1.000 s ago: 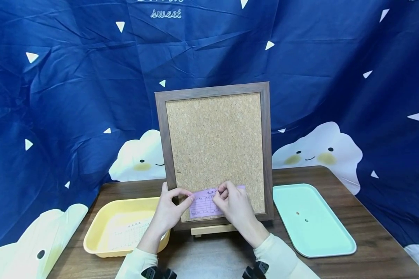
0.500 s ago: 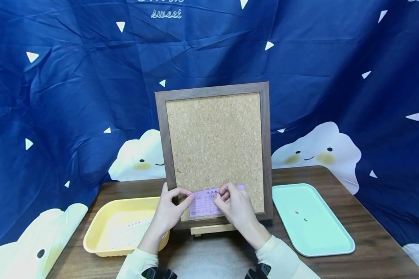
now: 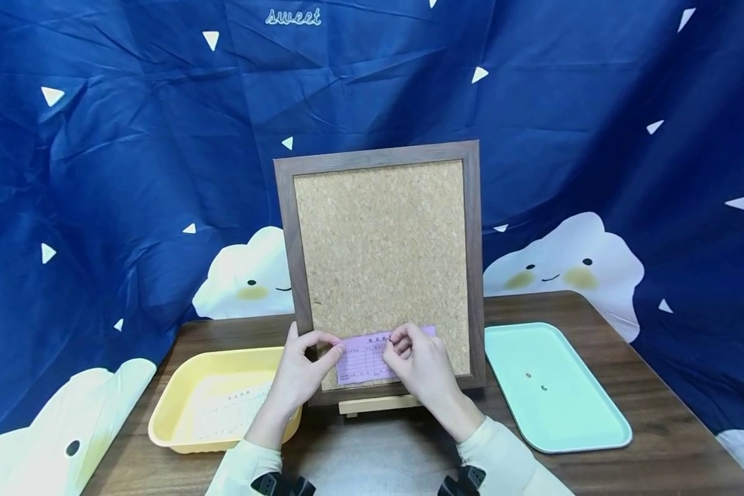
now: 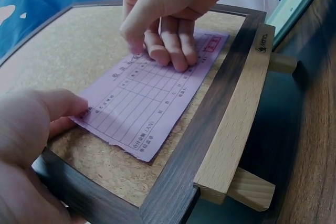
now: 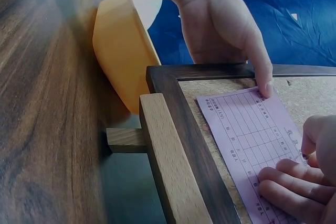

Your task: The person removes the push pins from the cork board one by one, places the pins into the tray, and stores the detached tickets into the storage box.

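Observation:
A pink receipt slip [image 3: 359,359] with a printed grid lies against the lower part of a framed cork board [image 3: 384,248]. My left hand [image 3: 304,365] pinches the slip's upper left corner between thumb and index finger. Near the middle of its top edge, my right hand [image 3: 424,362] holds a tiny dark thumbtack [image 5: 305,156] between thumb and index finger, mostly covered by the fingertips. In the left wrist view, the other fingers of the right hand [image 4: 173,3] rest on the slip. A red stamp mark [image 4: 212,44] shows at the slip's far end.
The board leans on a wooden stand [image 4: 236,119]. To the left, a yellow basin [image 3: 167,420] contains printed papers [image 3: 235,410]. On the right, a mint-green tray [image 3: 570,413] bears two tiny items [image 3: 543,388]. A blue cloud-print curtain [image 3: 378,69] hangs behind the wooden table [image 3: 669,441].
My right hand has shifted very slightly right along the slip. The left hand keeps its hold on the corner. The head view has tilted a little.

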`<state>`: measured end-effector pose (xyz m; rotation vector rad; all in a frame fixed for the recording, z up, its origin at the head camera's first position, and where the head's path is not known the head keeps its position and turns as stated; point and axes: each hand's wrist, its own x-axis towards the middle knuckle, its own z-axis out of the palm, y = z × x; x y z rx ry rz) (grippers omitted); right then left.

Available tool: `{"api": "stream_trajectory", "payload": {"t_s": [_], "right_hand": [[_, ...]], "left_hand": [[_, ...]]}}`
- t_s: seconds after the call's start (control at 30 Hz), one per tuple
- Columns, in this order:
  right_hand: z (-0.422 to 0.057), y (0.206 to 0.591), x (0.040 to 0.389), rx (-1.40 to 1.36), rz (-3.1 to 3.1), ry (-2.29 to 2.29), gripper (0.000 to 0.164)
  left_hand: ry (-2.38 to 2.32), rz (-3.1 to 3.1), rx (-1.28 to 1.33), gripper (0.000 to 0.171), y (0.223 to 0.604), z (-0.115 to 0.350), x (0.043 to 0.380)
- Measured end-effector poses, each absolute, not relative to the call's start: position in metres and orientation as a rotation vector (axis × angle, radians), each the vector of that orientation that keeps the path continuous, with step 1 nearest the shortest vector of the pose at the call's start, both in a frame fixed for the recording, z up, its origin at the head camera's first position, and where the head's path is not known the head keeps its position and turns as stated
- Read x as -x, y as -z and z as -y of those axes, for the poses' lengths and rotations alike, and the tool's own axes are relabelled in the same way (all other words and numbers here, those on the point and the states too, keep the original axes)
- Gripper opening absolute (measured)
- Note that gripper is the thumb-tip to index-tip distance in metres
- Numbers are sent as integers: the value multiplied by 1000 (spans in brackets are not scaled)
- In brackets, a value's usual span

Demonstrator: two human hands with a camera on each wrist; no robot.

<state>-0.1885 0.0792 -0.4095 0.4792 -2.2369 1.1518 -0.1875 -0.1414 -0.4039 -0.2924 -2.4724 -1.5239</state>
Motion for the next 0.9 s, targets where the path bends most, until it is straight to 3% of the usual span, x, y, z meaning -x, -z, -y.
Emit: {"api": "stream_trajectory", "payload": {"t_s": [0.9], "right_hand": [[-95,414,187,-602,2203,-1338,15]], "left_hand": [[1567,2365,215,4,400,147,185]]}}
